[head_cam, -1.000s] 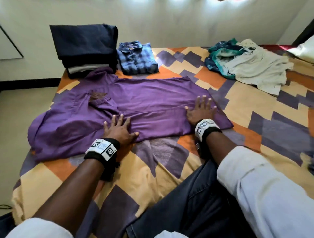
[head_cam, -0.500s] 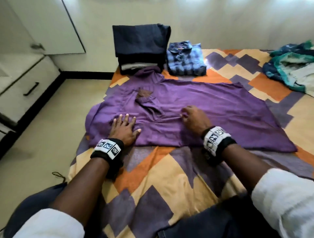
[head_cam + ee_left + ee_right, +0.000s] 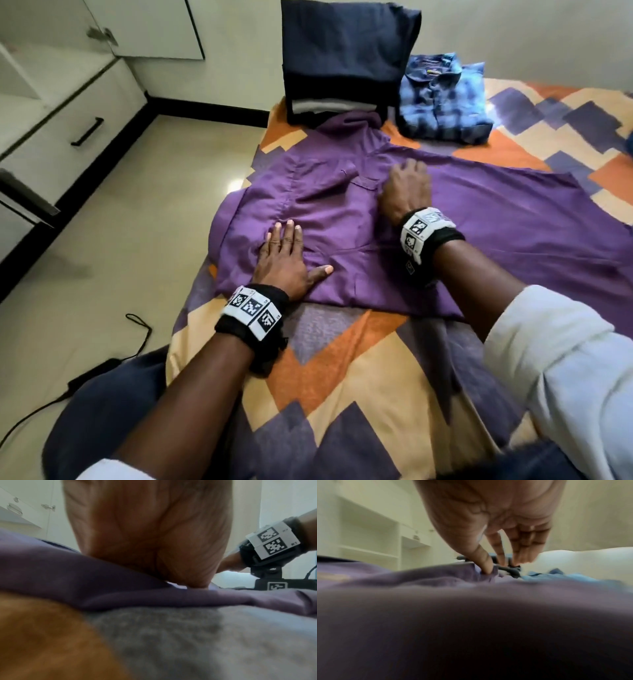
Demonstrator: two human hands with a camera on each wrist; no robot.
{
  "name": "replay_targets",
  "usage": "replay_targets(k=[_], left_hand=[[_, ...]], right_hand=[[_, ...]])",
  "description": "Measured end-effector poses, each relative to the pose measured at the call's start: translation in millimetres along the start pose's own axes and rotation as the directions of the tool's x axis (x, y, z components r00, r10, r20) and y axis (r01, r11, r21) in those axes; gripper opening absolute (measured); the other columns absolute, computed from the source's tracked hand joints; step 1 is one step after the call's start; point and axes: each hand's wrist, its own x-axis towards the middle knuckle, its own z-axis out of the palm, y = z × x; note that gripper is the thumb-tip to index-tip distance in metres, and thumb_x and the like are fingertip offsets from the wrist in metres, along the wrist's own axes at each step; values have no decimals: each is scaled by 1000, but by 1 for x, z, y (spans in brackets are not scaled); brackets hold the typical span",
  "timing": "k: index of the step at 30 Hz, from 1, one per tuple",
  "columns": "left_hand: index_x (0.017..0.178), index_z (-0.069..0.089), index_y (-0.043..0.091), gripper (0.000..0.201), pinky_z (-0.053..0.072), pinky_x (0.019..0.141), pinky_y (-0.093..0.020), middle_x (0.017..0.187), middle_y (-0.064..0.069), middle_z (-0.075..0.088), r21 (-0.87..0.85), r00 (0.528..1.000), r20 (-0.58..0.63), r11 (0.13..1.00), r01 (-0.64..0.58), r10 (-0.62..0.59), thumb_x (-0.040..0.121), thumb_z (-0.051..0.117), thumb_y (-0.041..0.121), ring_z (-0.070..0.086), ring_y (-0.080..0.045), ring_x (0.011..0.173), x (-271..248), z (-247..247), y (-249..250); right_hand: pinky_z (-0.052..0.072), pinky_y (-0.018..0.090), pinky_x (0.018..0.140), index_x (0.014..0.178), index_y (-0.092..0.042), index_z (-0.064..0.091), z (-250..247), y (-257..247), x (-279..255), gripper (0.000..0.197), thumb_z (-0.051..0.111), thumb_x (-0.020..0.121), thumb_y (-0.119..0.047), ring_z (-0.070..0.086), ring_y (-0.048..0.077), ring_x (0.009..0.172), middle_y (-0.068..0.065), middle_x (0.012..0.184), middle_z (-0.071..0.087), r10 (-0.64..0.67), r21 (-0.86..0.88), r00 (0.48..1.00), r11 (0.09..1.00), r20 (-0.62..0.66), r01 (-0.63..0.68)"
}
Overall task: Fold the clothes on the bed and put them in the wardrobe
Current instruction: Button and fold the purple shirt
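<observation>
A purple shirt [image 3: 479,222] lies spread across the patterned bedsheet [image 3: 359,377], collar toward the far end. My left hand [image 3: 291,250] lies flat on its near left part, fingers straight and thumb out. In the left wrist view only the palm [image 3: 145,534] shows, pressing on the purple cloth [image 3: 68,574]. My right hand [image 3: 404,185] is further in, beside the chest pocket. Its fingers point down at the cloth. In the right wrist view the thumb [image 3: 485,566] digs into a fold of the shirt [image 3: 436,601], and the other fingers are straight and apart from it.
A folded dark stack [image 3: 346,58] and a folded blue plaid shirt [image 3: 445,99] sit at the bed's far end against the wall. White drawers [image 3: 68,137] and an open cabinet door [image 3: 147,27] stand to the left across a tiled floor. A black cable [image 3: 137,335] lies there.
My right hand slid from the shirt's near right edge leftward and up to the pocket area. The left hand stayed flat on the shirt. The turned-over flap near the pocket now lies flat.
</observation>
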Motion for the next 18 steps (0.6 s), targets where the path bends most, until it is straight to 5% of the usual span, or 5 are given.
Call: replay_targets(k=[3,5,8,12,18], left_hand=[[156,-6,6,106,-12,121,-40,165,-11,-12,-23,1000,-5,1000,2,-2,87,29,79,-15,-27,151,0,1,-2],[157,-5,7,106,-12,121,-40,165,-10,-11,-17,1000,-5,1000,14,-14,87,28,80,-15,-26,151,-1,1,-1],[157,-3,7,109,-13,121,-44,165,-10,-8,44,998,-38,998,44,-43,84,23,84,-14,-26,151,-3,0,0],[157,0,5,113,-15,120,-46,165,-11,-7,67,995,-70,995,71,-67,81,22,87,-12,-26,152,-7,-4,0],[157,9,8,94,-12,120,-45,166,-11,1,42,996,-82,998,47,-44,92,33,71,-7,-28,152,-13,-15,-3]], right_hand=[[48,43,75,97,-4,63,2,-49,3,20,54,83,-16,57,40,92,21,101,59,-239,213,968,944,-80,251],[43,42,82,109,-7,60,1,-68,11,28,54,83,-14,55,37,100,18,110,56,-254,153,964,953,-78,263],[34,47,100,129,-16,50,6,-69,32,49,56,81,-14,39,37,122,17,129,45,-174,-2,980,985,101,175],[28,50,106,145,-30,36,11,-65,57,70,62,82,-22,30,35,131,14,141,35,-211,11,949,977,233,214],[31,47,104,114,-15,65,2,-78,58,33,55,93,-39,43,33,125,13,126,56,-226,115,950,972,217,205]])
